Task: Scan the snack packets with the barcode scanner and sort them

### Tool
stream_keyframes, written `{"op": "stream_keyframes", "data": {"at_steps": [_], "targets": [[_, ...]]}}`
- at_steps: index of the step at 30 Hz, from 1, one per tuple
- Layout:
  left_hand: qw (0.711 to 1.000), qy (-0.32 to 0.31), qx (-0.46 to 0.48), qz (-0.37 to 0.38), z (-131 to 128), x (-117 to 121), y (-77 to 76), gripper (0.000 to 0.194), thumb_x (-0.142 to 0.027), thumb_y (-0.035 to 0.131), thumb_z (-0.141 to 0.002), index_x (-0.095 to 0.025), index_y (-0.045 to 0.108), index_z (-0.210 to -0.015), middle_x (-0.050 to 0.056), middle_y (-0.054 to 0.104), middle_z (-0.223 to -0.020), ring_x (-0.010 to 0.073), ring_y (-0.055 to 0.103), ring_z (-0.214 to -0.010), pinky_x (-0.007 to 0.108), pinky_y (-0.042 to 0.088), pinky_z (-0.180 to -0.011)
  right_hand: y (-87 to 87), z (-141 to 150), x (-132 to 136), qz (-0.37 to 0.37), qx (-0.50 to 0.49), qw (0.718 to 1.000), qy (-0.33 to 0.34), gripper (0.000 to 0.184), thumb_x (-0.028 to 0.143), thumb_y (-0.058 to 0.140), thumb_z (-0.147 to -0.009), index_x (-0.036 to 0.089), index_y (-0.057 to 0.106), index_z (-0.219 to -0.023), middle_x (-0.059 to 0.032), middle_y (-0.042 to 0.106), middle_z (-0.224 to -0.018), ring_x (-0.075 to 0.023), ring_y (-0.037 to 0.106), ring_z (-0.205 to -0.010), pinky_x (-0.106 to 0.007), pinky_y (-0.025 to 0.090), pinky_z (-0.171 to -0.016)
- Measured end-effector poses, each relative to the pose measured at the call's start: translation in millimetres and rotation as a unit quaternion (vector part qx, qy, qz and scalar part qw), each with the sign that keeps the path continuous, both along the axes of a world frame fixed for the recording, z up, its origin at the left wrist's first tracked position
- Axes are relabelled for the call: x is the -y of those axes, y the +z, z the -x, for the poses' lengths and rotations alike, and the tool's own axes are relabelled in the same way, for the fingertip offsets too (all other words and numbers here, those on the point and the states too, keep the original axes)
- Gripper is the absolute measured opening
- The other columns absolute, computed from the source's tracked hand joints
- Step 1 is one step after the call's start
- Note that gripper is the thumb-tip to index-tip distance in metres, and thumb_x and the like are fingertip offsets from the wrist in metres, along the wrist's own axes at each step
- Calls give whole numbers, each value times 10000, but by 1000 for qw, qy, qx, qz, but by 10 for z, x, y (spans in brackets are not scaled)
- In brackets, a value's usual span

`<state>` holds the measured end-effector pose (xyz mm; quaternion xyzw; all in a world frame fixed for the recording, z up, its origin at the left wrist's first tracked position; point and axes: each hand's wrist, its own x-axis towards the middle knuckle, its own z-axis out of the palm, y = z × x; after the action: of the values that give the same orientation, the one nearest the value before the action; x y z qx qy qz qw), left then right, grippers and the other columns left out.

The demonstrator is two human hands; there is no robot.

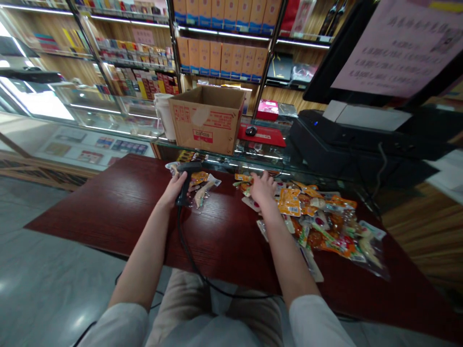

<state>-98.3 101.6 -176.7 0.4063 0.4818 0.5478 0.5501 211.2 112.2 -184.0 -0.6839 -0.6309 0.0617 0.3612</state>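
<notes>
My left hand (172, 189) is wrapped round the grip of a black handheld barcode scanner (183, 185), its cable trailing down over the table edge. Beside and behind the scanner lie a few clear and orange vacuum-packed snack packets (202, 194). Over on the other side, my right hand (263, 188) reaches down onto the left end of a big pile of snack packets (318, 221). Its fingers are bent but apart, touching or just above small packets with orange and green labels (243, 178). What lies under the palm is hidden.
A dark red wooden table (119, 207) spans the front. Behind it, a glass counter carries an open cardboard box (204, 123), a white cup-like container (165, 115), a computer mouse (251, 130) on a red mat, and a black monitor and printer-like machine (336, 140) at right.
</notes>
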Motion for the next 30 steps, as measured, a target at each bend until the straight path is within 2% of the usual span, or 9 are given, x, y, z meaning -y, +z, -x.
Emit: {"op": "stream_keyframes", "data": {"at_steps": [3,5,8,11,15,20,22,26,30], "targets": [[999,36,-6,0,38,-16,8,411,-455,641,-879,-157,509,-1129,57,685,-835,75,524,-428,197,420,-391,-24,-154,-3,44,60,997,-31,214,217,736,-744,150,720,-946,-255,540,-1309,-477,310,-1361,-715,111,-1069],[998,55,-5,-2,43,-22,12,395,-442,629,-892,-152,507,-1130,53,688,-837,71,522,-420,194,417,-387,-11,-144,-36,23,65,998,15,293,263,749,-739,144,703,-1002,-239,527,-1348,-448,304,-1384,-672,102,-1115],[997,71,0,1,33,-26,20,387,-424,628,-899,-149,508,-1144,48,686,-840,74,530,-423,199,425,-391,-2,111,-145,-4,-16,987,157,319,306,704,-783,190,676,-1079,-177,573,-1299,-360,448,-1301,-547,241,-1132],[998,56,11,4,23,-21,30,386,-425,640,-891,-146,526,-1133,51,685,-837,82,547,-445,202,432,-400,-86,541,-326,54,-102,967,228,329,363,748,-747,235,667,-1039,-124,651,-1135,-312,561,-1147,-478,373,-1042],[999,32,25,2,15,-7,34,357,-422,615,-904,-148,528,-1116,57,689,-837,92,555,-460,211,439,-407,-299,963,-542,168,-39,969,176,384,373,877,-556,211,633,-804,-124,667,-1067,-333,561,-1136,-469,390,-1001],[999,6,34,-2,-7,0,7,463,-468,669,-856,-176,500,-1173,49,689,-848,87,556,-471,203,440,-408,-490,978,-582,161,-133,967,143,452,326,890,-490,211,551,-767,-52,654,-938,-289,588,-1044,-471,423,-951],[999,-7,41,-6,-19,0,-4,463,-472,676,-850,-180,497,-1161,45,685,-843,88,557,-481,202,443,-412,-514,898,-556,152,-265,936,177,445,301,865,-514,216,524,-787,10,638,-829,-224,620,-916,-427,479,-885],[997,-36,59,-28,-56,11,-10,376,-433,643,-884,-157,504,-1097,81,699,-873,99,560,-504,212,439,-421,-496,728,-495,110,-505,832,203,421,270,791,-595,234,466,-861,62,630,-799,-134,658,-743,-310,559,-707],[990,-118,68,-47,-134,67,6,415,-460,654,-864,-158,514,-1112,89,706,-905,97,563,-492,214,429,-408,-506,623,-421,23,-549,818,172,432,245,756,-623,262,406,-875,100,590,-735,-113,647,-572,-236,542,-496]]}}
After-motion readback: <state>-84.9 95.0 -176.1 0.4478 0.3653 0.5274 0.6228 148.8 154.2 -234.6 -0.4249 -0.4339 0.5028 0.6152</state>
